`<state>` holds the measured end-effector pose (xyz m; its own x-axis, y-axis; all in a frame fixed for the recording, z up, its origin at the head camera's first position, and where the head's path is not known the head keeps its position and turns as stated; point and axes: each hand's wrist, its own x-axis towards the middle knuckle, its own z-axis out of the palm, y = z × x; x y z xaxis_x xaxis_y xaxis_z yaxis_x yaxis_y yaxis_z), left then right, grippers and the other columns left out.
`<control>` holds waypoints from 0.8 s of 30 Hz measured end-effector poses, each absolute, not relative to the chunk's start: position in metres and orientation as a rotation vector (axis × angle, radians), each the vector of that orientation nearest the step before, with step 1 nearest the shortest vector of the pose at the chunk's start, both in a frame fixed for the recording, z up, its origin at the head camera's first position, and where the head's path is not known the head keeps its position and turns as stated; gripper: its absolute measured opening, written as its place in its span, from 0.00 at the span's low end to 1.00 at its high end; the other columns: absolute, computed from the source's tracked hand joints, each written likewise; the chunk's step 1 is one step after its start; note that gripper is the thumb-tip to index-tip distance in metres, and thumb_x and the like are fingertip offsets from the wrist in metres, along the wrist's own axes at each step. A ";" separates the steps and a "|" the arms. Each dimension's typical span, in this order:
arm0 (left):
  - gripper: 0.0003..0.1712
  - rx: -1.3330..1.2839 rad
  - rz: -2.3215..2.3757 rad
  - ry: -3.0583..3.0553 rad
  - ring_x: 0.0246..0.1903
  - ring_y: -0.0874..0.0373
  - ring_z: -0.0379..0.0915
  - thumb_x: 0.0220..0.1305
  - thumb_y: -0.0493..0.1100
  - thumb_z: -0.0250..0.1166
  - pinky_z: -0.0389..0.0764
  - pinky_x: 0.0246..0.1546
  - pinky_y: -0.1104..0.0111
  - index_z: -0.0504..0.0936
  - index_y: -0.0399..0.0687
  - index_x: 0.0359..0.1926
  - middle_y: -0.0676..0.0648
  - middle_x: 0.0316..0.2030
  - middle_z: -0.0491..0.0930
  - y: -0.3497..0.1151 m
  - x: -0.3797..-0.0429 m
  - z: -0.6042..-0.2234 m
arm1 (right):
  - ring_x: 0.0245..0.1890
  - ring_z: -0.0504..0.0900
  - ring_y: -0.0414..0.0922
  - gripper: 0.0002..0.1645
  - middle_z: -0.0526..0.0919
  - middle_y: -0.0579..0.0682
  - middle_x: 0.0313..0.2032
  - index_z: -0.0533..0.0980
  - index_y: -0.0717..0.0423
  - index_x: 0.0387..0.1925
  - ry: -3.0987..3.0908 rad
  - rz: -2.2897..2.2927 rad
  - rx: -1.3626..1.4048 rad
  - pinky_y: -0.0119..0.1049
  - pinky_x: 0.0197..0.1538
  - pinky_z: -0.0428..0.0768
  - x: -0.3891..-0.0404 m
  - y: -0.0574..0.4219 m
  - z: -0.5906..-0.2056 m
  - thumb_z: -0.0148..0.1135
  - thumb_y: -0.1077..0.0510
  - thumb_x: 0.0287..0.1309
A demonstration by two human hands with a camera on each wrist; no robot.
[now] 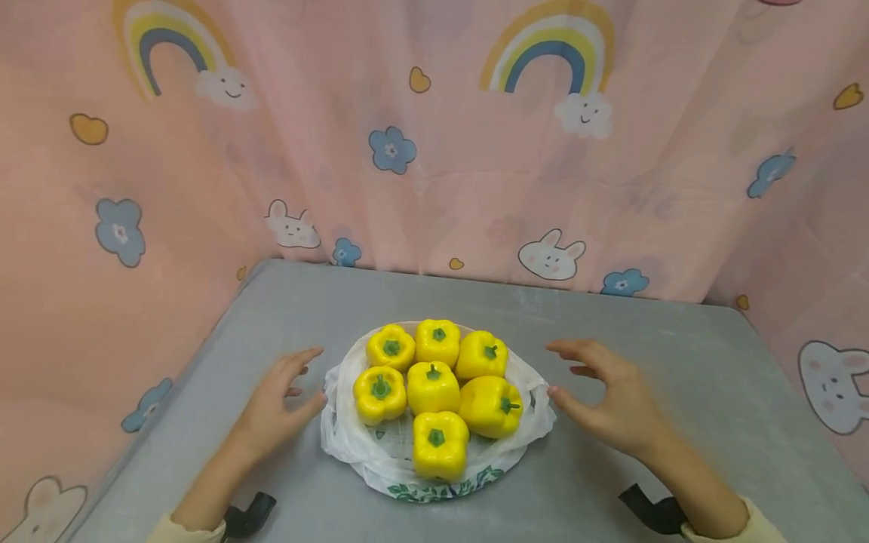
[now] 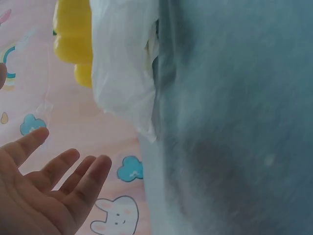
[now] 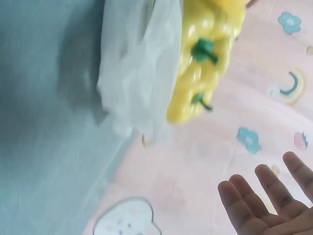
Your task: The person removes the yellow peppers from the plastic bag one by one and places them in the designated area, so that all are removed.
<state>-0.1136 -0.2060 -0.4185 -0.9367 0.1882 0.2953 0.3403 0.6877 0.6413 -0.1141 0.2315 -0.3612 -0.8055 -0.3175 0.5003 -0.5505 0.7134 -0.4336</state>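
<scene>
Several yellow bell peppers (image 1: 433, 388) with green stems sit together on a white plastic bag (image 1: 346, 452) spread out in a rough oval. One bell pepper (image 1: 485, 407) at the right leans over with its stem pointing sideways. Green leaf print shows along the bag's front edge. To the left of the bag my left hand (image 1: 277, 411) hovers with fingers spread, fingertips near its rim. My right hand (image 1: 619, 400) mirrors it on the right, thumb tip beside the bag's crumpled edge. Both hands hold nothing. Each wrist view shows loose fingers below the bag's side.
The bag lies on a grey table (image 1: 299, 302). Behind and on both sides hangs a pink curtain (image 1: 448, 204) printed with rainbows, rabbits and flowers. A black strap piece (image 1: 251, 516) juts from the left wrist, another (image 1: 652, 513) from the right.
</scene>
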 end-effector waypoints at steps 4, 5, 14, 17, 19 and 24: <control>0.37 -0.397 -1.178 -2.725 0.53 0.42 0.74 0.56 0.41 0.69 0.84 0.45 0.52 0.67 0.52 0.68 0.40 0.61 0.70 -0.200 -0.109 -0.426 | 0.47 0.82 0.50 0.31 0.81 0.46 0.51 0.76 0.50 0.54 -2.604 0.987 0.706 0.45 0.45 0.85 -0.112 0.214 -0.374 0.74 0.60 0.44; 0.38 -0.387 -1.202 -2.733 0.53 0.42 0.74 0.56 0.41 0.69 0.84 0.45 0.53 0.67 0.53 0.68 0.40 0.61 0.70 -0.199 -0.108 -0.427 | 0.47 0.82 0.50 0.32 0.80 0.46 0.51 0.76 0.49 0.54 -2.622 1.006 0.717 0.46 0.45 0.85 -0.112 0.210 -0.377 0.75 0.59 0.44; 0.38 -0.313 -1.318 -2.779 0.51 0.47 0.75 0.53 0.42 0.71 0.84 0.43 0.62 0.69 0.52 0.66 0.39 0.61 0.71 -0.191 -0.105 -0.437 | 0.44 0.78 0.44 0.38 0.77 0.43 0.51 0.74 0.46 0.55 -2.731 0.845 0.756 0.41 0.43 0.82 -0.112 0.189 -0.400 0.78 0.51 0.37; 0.38 -0.299 -1.345 -2.805 0.49 0.50 0.75 0.53 0.44 0.72 0.82 0.40 0.68 0.69 0.54 0.66 0.40 0.60 0.71 -0.190 -0.107 -0.439 | 0.50 0.78 0.46 0.38 0.76 0.44 0.52 0.73 0.45 0.55 -2.784 0.811 0.717 0.47 0.49 0.83 -0.112 0.186 -0.404 0.78 0.49 0.38; 0.39 -0.283 -1.342 -2.831 0.47 0.52 0.75 0.52 0.45 0.73 0.81 0.39 0.71 0.70 0.56 0.66 0.41 0.59 0.71 -0.189 -0.108 -0.441 | 0.51 0.78 0.47 0.39 0.76 0.45 0.53 0.73 0.46 0.56 -2.809 0.818 0.701 0.49 0.51 0.82 -0.113 0.184 -0.407 0.78 0.49 0.38; 0.41 -0.258 -1.318 -2.892 0.44 0.54 0.75 0.49 0.47 0.74 0.81 0.38 0.72 0.69 0.59 0.66 0.43 0.59 0.71 -0.188 -0.109 -0.441 | 0.52 0.78 0.47 0.45 0.75 0.49 0.55 0.69 0.50 0.59 -2.822 0.810 0.705 0.48 0.53 0.82 -0.113 0.182 -0.411 0.79 0.49 0.36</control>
<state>-0.1090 -0.1884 -0.4410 -0.9858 0.1660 0.0240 0.1271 0.6455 0.7531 -0.1134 0.1818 -0.4112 -0.8839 -0.4021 0.2387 -0.4675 0.7481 -0.4710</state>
